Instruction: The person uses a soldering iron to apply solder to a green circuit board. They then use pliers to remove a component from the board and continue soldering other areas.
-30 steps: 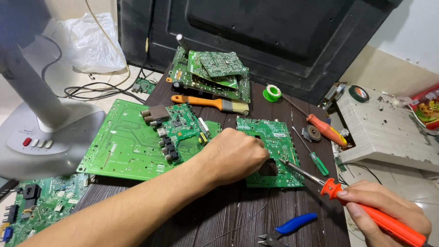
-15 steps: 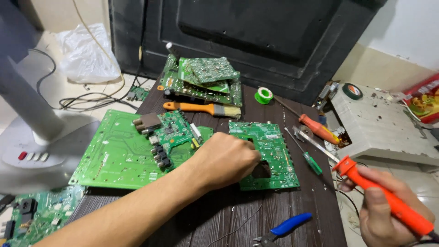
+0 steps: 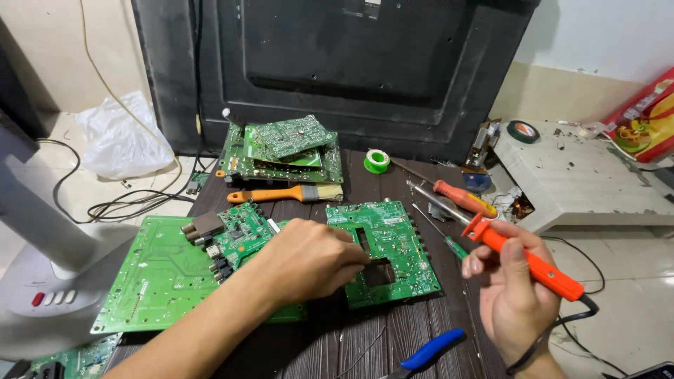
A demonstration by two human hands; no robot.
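My left hand (image 3: 309,261) rests with curled fingers on the left edge of a small green circuit board (image 3: 393,245) lying on the dark wooden table (image 3: 330,344). My right hand (image 3: 511,288) holds an orange-handled soldering iron (image 3: 523,256) lifted off the board, its metal tip (image 3: 421,191) pointing up and to the left, its black cord trailing down past my wrist. A larger green circuit board (image 3: 165,274) with metal connectors lies under and left of my left forearm.
A stack of green boards (image 3: 281,151), an orange-handled brush (image 3: 284,194), a green solder spool (image 3: 377,161), an orange screwdriver (image 3: 463,198), blue-handled pliers (image 3: 428,351). Black TV back panel (image 3: 337,63) behind; fan base (image 3: 42,281) at left; white slab (image 3: 583,182) at right.
My right hand has drawn the soldering iron away from the small board, up and to the right. My left hand stays on the board.
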